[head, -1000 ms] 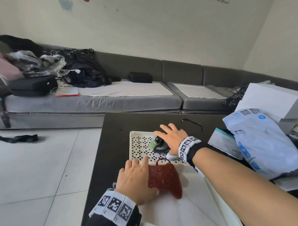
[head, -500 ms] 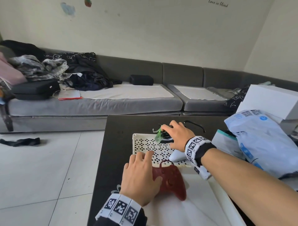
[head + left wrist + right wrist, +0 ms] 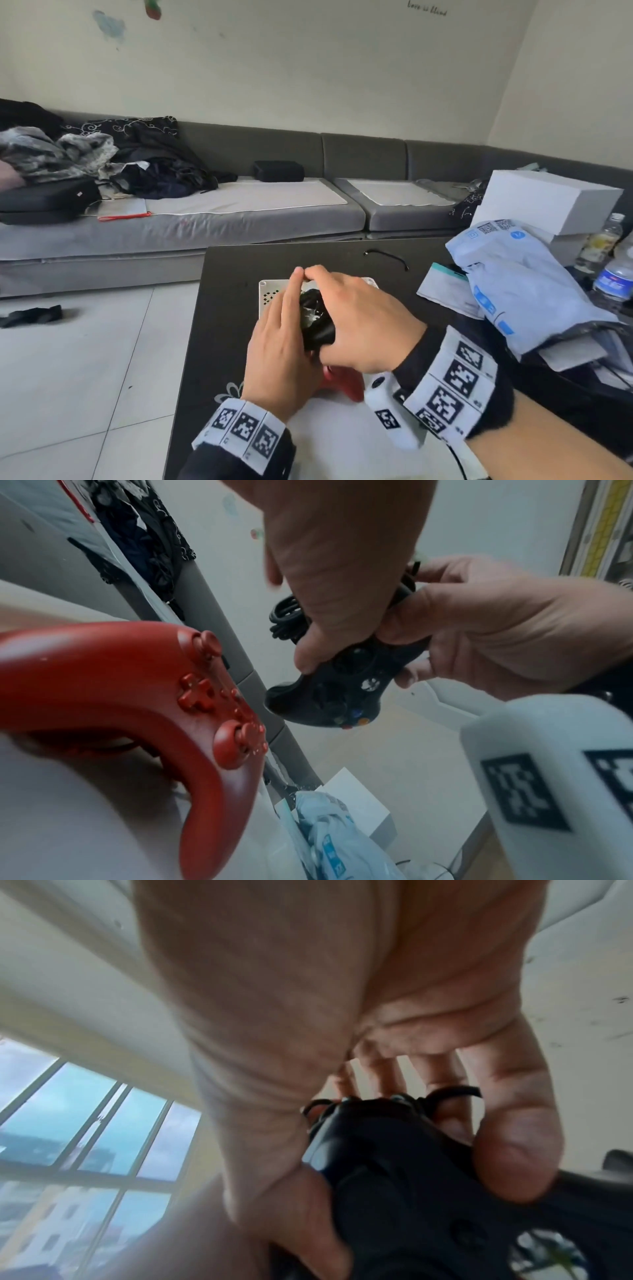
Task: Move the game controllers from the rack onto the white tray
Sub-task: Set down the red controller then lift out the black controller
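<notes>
A black controller with a bundled cable hangs above the table between both hands. My right hand grips it from the right, fingers wrapped over its top. My left hand holds its left side; the left wrist view shows the thumb pressed on the black controller. The right wrist view shows my right hand closed round the black controller. A red controller lies below on the white tray, near the left wrist camera as the red controller. The white perforated rack is mostly hidden behind my hands.
Blue-white mailer bags, a white box and water bottles crowd the table's right side. A thin black cord lies at the far edge of the dark table. A grey sofa stands beyond.
My right hand lifted the black controller off the rack and brought it nearer. My left hand left the red controller and rose to hold the black one.
</notes>
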The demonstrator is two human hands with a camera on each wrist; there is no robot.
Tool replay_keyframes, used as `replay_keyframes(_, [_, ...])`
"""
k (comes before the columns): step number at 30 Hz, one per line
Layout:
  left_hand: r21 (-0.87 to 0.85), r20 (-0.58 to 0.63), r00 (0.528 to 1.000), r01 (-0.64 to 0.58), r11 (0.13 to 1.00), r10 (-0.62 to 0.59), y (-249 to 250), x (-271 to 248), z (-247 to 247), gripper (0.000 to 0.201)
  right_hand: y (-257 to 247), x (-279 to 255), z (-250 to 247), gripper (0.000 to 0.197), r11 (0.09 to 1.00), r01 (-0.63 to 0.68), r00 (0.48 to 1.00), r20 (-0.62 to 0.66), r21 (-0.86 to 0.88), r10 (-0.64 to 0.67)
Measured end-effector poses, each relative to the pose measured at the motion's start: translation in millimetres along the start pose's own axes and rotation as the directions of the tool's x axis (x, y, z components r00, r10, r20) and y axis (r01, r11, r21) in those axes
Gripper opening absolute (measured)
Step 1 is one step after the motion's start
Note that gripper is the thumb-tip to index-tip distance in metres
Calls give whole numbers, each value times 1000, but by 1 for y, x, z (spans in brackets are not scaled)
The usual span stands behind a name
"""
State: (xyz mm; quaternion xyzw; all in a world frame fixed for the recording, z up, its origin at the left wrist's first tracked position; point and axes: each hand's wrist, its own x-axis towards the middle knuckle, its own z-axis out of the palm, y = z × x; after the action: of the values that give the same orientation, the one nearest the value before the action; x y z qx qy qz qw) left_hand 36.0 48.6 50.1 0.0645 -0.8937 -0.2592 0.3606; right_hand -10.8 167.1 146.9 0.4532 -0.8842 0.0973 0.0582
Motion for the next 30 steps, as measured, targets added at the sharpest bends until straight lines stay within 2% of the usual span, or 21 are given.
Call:
replay_keyframes(3, [-95, 30, 1000, 0, 995, 3, 0, -8, -2, 98, -1, -13, 2, 93, 992, -18, 999, -31, 127, 22])
replay_keyframes(5, [-175, 36, 999, 10, 984, -4, 2, -13, -5, 89, -1, -20, 3, 94, 986, 6, 999, -47, 166, 2])
replay_keyframes(8, [-338, 110, 988, 142, 930, -110, 9, -18, -13, 86, -4, -30, 6, 89, 990, 29, 995, -100, 135, -16])
replay_keyframes(12, [-556, 165, 961, 276, 784, -222, 9, -21, -11, 85, 3, -38, 8, 82, 941, 113, 964, -266, 318, -26])
replay_keyframes(15, [-718, 269, 919, 390, 576, -287, 6, -24, -5, 78, 29, -45, 10, 73, 874, 114, 904, -414, 473, 106])
replay_keyframes(16, [-743, 314, 902, 428, 514, -297, 4, -25, -5, 79, 39, -47, 12, 73, 844, 57, 903, -387, 533, 184])
replay_keyframes(18, [-767, 410, 874, 485, 420, -260, 1, -26, -6, 76, 53, -51, 18, 74, 735, -101, 940, -178, 671, 292])
replay_keyframes(20, [-768, 486, 843, 538, 349, -230, 2, -28, -10, 64, 59, -52, 30, 59, 521, -199, 961, 60, 830, 272])
replay_keyframes(21, [-760, 518, 823, 568, 317, -233, 2, -29, -11, 58, 59, -53, 35, 44, 415, -230, 959, 133, 880, 249])
replay_keyframes(23, [-730, 584, 779, 627, 273, -227, 3, -33, -9, 50, 57, -55, 46, 27, 291, -280, 946, 212, 915, 245])
replay_keyframes(27, [-608, 688, 670, 742, 282, -280, -11, -40, -5, 71, 62, -59, 71, 38, 214, -408, 901, 354, 888, 252])
replay_keyframes(30, [-501, 772, 579, 808, 310, -263, -14, -44, -6, 67, 64, -63, 89, 45, 166, -469, 871, 424, 867, 248])
